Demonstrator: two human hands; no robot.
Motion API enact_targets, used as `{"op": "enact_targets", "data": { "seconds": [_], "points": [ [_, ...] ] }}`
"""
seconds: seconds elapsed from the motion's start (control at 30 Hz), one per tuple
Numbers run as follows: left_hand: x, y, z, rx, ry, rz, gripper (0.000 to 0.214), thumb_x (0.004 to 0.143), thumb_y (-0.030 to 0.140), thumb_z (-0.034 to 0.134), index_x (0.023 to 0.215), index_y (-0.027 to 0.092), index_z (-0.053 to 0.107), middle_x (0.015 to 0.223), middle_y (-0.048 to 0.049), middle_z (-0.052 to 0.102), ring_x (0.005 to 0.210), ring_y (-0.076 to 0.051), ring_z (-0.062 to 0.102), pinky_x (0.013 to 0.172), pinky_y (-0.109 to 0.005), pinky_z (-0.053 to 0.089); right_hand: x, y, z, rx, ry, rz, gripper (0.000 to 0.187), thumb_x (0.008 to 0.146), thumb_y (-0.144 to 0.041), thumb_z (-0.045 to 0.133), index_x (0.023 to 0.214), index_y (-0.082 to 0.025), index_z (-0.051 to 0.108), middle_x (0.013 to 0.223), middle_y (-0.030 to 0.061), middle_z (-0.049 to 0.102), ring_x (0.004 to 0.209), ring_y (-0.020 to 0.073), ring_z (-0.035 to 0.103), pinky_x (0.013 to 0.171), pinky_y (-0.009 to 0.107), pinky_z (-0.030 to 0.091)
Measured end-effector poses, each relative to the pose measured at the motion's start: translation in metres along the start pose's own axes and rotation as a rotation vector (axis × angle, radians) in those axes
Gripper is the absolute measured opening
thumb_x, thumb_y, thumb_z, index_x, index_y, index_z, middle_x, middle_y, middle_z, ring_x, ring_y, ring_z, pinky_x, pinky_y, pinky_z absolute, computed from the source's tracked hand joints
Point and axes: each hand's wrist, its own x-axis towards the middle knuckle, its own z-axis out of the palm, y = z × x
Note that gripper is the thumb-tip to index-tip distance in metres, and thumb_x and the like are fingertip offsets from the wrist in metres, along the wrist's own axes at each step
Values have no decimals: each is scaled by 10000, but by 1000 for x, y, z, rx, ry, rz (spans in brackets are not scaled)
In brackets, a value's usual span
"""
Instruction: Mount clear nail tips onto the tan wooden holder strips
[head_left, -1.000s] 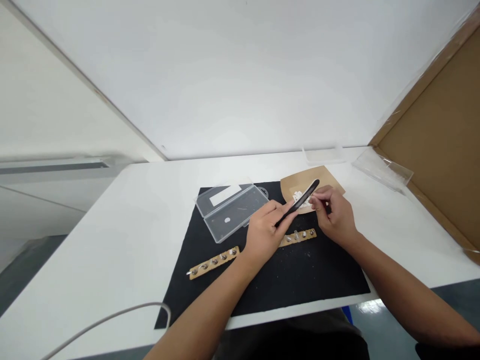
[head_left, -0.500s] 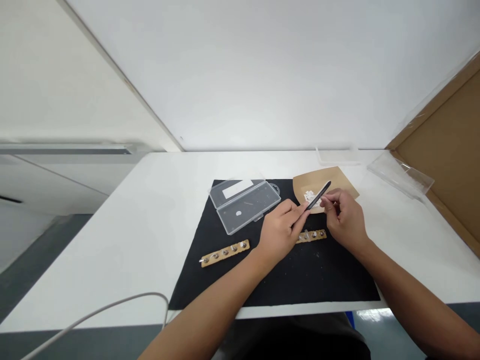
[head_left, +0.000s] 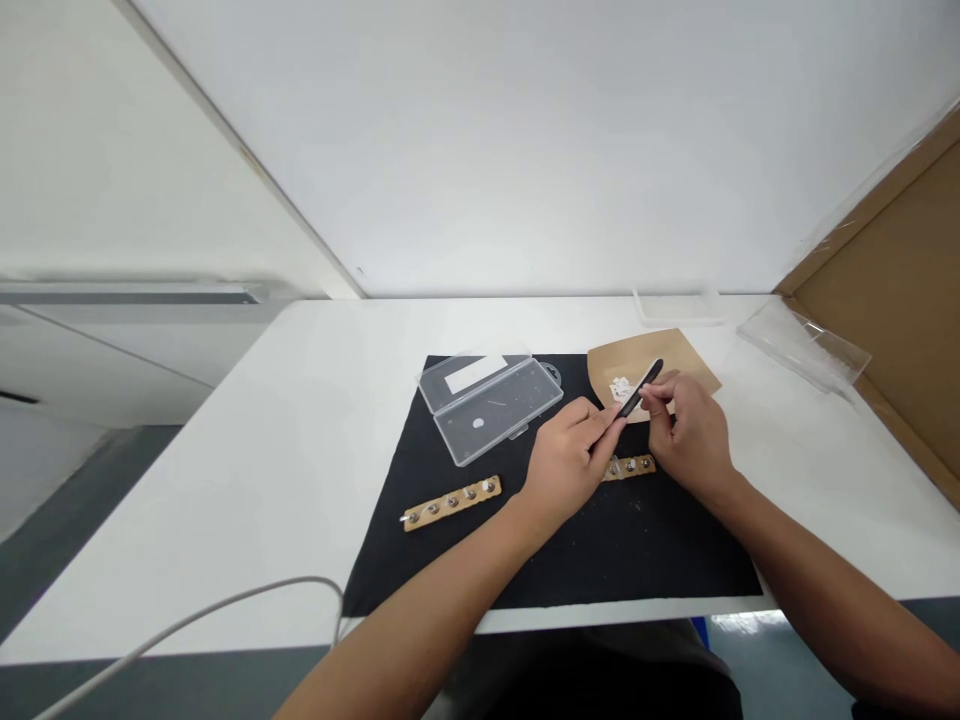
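Note:
In my left hand [head_left: 566, 455] is a slim, round-ended black nail file [head_left: 643, 386], held between thumb and fingers and slanting up to the right. My right hand [head_left: 686, 430] is closed in a pinch at the file's side; whatever lies between its fingertips is too small to name. Below and behind the file, small white pieces [head_left: 621, 388] lie on a sheet of brown paper [head_left: 679, 350]. Partly covered by my left hand is a tan strip with metal studs [head_left: 632, 467]. A second studded strip [head_left: 451, 503], bearing small pale pieces, rests to the left.
A clear hinged plastic case [head_left: 495, 405] lies opened on the black mat [head_left: 570, 580]. Behind the paper stands a clear tray [head_left: 679, 308], with a clear plastic cover [head_left: 806, 345] at the right beside a cardboard panel [head_left: 892, 300]. A white cable [head_left: 225, 603] crosses the front left.
The nail file has turned slightly in my left hand, showing more of its black face. Both hands stay close together over the paper's near edge. The view has shifted a little.

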Motion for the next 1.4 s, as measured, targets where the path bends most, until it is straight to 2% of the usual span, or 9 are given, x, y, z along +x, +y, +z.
{"op": "enact_targets", "data": {
  "seconds": [0.13, 0.27, 0.43, 0.57, 0.7, 0.83, 0.93, 1.07, 1.4],
  "points": [
    [-1, -1, 1, 19, 8, -2, 228, 1092, 237, 609, 1152, 134, 803, 753, -8, 611, 693, -129, 602, 651, -247, 513, 0, -2, 0, 2, -106, -49, 140, 1058, -199, 570, 941, -259, 523, 922, 64, 732, 830, 258, 685, 727, 397, 505],
    [-1, 1, 1, 20, 6, 7, 232, 1094, 231, 600, 1170, 124, 792, 780, -20, 631, 710, -134, 614, 669, -254, 520, 4, -1, -4, -29, -64, 20, 128, 1049, -202, 572, 940, -255, 532, 904, 59, 728, 805, 254, 660, 717, 388, 478],
    [-1, 3, 1, 34, 8, 12, 226, 1089, 210, 596, 1127, 123, 802, 763, -14, 608, 691, -134, 596, 653, -256, 493, 4, -2, -6, 19, -175, 0, 135, 1054, -225, 567, 924, -249, 541, 903, 54, 723, 779, 243, 635, 733, 387, 462],
    [0, 2, -1, 33, 18, 0, 225, 1089, 216, 594, 1132, 129, 797, 763, -14, 614, 691, -135, 585, 653, -256, 487, 4, -2, -5, -31, -112, 41, 141, 1059, -242, 568, 921, -249, 543, 870, 56, 712, 771, 248, 625, 711, 385, 439],
    [1, 3, -2, 23, 28, 0, 217, 1084, 199, 598, 1122, 132, 801, 752, -14, 618, 692, -135, 594, 647, -253, 488, 6, 0, -5, 9, -181, -45, 166, 1054, -220, 567, 899, -258, 519, 844, 36, 722, 745, 239, 639, 744, 396, 441],
    [1, 5, -5, 33, 56, -5, 214, 1082, 200, 604, 1120, 130, 802, 748, -14, 622, 692, -135, 599, 655, -259, 497, 8, -1, -6, -17, -129, -20, 153, 1042, -209, 568, 903, -256, 523, 835, 30, 732, 745, 239, 660, 766, 403, 433],
    [1, 6, -7, 42, 43, -1, 216, 1081, 197, 602, 1108, 133, 806, 742, -13, 620, 681, -130, 590, 640, -253, 488, 9, -3, -7, 16, -208, -78, 185, 1061, -221, 552, 882, -250, 517, 811, 18, 720, 709, 218, 654, 760, 396, 418],
    [2, 6, -7, 18, 59, 2, 213, 1080, 192, 603, 1084, 130, 806, 755, -18, 628, 696, -131, 601, 657, -257, 496, 10, -6, -7, -30, -117, -48, 182, 1051, -202, 581, 887, -245, 517, 775, 1, 713, 670, 208, 648, 760, 396, 392],
    [1, 7, -8, 40, 63, 9, 211, 1085, 196, 597, 1092, 138, 799, 753, -13, 622, 679, -126, 580, 641, -252, 483, 10, -6, -7, 4, -155, -37, 166, 1060, -223, 563, 901, -250, 524, 809, 10, 751, 706, 215, 679, 774, 398, 406]
  ]
}}
